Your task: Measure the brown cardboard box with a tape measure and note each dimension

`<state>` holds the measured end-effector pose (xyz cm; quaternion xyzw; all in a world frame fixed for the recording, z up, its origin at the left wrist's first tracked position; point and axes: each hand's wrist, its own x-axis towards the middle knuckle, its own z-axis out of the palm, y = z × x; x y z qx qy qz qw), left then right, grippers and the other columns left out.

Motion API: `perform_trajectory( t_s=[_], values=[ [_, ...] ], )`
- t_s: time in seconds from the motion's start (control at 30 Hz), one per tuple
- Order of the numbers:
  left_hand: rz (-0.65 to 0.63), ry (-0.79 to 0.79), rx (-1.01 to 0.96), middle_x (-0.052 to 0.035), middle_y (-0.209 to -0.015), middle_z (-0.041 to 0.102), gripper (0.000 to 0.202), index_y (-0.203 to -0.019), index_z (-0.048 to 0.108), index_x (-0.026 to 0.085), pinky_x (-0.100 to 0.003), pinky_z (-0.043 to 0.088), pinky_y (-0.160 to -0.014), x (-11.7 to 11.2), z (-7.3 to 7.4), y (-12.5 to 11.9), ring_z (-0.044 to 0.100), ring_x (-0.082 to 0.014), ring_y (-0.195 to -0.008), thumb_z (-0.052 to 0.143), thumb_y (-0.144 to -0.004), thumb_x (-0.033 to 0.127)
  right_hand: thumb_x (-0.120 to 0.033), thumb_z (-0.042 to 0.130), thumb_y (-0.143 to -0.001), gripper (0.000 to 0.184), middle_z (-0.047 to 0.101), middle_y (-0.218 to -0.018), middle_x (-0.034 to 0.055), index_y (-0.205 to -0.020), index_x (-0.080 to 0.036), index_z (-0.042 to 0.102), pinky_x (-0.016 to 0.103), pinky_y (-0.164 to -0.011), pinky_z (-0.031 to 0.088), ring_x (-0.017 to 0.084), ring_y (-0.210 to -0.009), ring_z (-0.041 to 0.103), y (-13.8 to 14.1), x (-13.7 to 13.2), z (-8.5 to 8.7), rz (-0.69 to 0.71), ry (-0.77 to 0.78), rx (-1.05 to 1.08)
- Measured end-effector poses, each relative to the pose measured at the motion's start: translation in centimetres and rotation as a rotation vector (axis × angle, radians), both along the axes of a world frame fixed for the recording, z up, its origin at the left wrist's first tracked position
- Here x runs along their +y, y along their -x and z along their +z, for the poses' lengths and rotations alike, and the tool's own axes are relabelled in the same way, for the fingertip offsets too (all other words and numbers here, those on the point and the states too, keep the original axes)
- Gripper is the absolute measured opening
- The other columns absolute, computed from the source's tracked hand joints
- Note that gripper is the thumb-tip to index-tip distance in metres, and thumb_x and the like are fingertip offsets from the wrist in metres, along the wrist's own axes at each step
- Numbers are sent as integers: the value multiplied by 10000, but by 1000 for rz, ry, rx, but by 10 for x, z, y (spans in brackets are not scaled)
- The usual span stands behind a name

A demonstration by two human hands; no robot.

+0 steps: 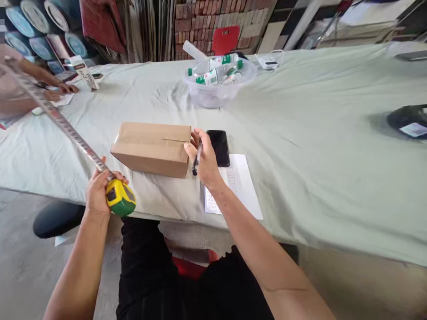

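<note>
Cardboard box (150, 146) lies on our bench (316, 142) at eleven o'clock. At twelve a plastic basin (210, 98) holds bottles (211, 78); at one a smartphone (218, 149) overlaps a written sheet (247, 191). Our left grip (96, 189) clasps a tape measure (120, 198), its blade (70, 131) crossing a co-worker's arm (38, 73) toward ten, where the end blurs. Our right grip (207, 161) pinches a pen (197, 158) beside the box's three-o'clock end; whether they touch, we cannot tell. Our forearm (253, 226) hides part of the sheet, and the black object (405, 120) at two is cut off.
</note>
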<state>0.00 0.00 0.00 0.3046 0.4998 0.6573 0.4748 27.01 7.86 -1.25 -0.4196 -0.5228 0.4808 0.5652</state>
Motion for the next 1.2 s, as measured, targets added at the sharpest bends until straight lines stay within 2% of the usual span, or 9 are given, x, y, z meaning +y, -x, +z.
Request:
perform_trajectory(
  t_s=[0.2, 0.4, 0.5, 0.57, 0.63, 0.77, 0.97, 1.07, 1.2],
  values=[
    [-188, 10, -56, 10, -605, 669, 311, -884, 474, 231, -291, 568, -584, 12, -4, -50, 659, -175, -561, 740, -740, 301, -406, 658, -854, 483, 573, -1449, 67, -1294, -303, 486, 485, -1203, 396, 251, -1347, 559, -19, -2, 2, -135, -157, -22],
    [-237, 67, -62, 24, -603, 665, 322, -979, 485, 242, -286, 557, -567, 23, 0, -61, 648, -175, -540, 699, -740, 261, -536, 730, -822, 587, 588, -1416, 74, -1292, -297, 472, 507, -1192, 408, 268, -1366, 535, -37, 6, -4, -107, -100, -61],
    [-167, 133, -45, 31, -621, 680, 370, -1064, 502, 252, -283, 554, -566, 5, 2, -60, 661, -179, -545, 703, -753, 263, -596, 726, -817, 641, 552, -1465, 103, -1295, -278, 440, 500, -1221, 380, 269, -1419, 493, -33, 5, -10, -58, -108, 8],
    [-72, 164, -34, 26, -629, 686, 391, -1128, 544, 237, -281, 558, -575, -17, 5, -60, 676, -182, -574, 710, -776, 282, -590, 738, -815, 642, 533, -1488, 111, -1285, -277, 432, 487, -1228, 378, 268, -1445, 474, -30, 5, -11, -56, -125, 41],
    [-54, 214, -40, 2, -656, 698, 389, -1135, 612, 195, -278, 560, -577, -42, 8, -62, 696, -193, -627, 741, -785, 308, -582, 753, -808, 644, 525, -1494, 114, -1272, -282, 423, 485, -1237, 371, 269, -1466, 457, -28, 6, -13, -64, -124, 70],
    [-263, 390, -120, -59, -716, 732, 303, -886, 697, 128, -307, 599, -651, -83, 8, -83, 725, -211, -683, 827, -756, 367, -617, 760, -794, 687, 532, -1477, 115, -1281, -289, 403, 508, -1251, 351, 274, -1472, 454, -27, 12, -19, -81, -130, 96],
    [-588, 549, -236, -92, -750, 758, 353, -834, 688, 136, -287, 592, -643, -105, 11, -128, 740, -211, -678, 809, -796, 466, -618, 746, -817, 665, 552, -1454, 90, -1310, -320, 415, 539, -1234, 386, 269, -1440, 490, -25, 6, -31, -82, -233, 76],
    [-644, 592, -217, -91, -743, 757, 377, -843, 668, 145, -271, 576, -603, -110, 16, -135, 732, -201, -642, 784, -808, 502, -613, 737, -827, 645, 555, -1446, 78, -1319, -334, 425, 566, -1243, 369, 276, -1426, 501, -24, 0, -32, -87, -246, 51],
    [-591, 630, -138, -77, -736, 754, 369, -843, 642, 156, -252, 561, -584, -114, 18, -130, 723, -184, -625, 766, -814, 502, -593, 751, -818, 665, 538, -1465, 84, -1336, -329, 428, 575, -1238, 374, 287, -1431, 496, -23, -5, -31, -93, -238, 37]
  ],
)
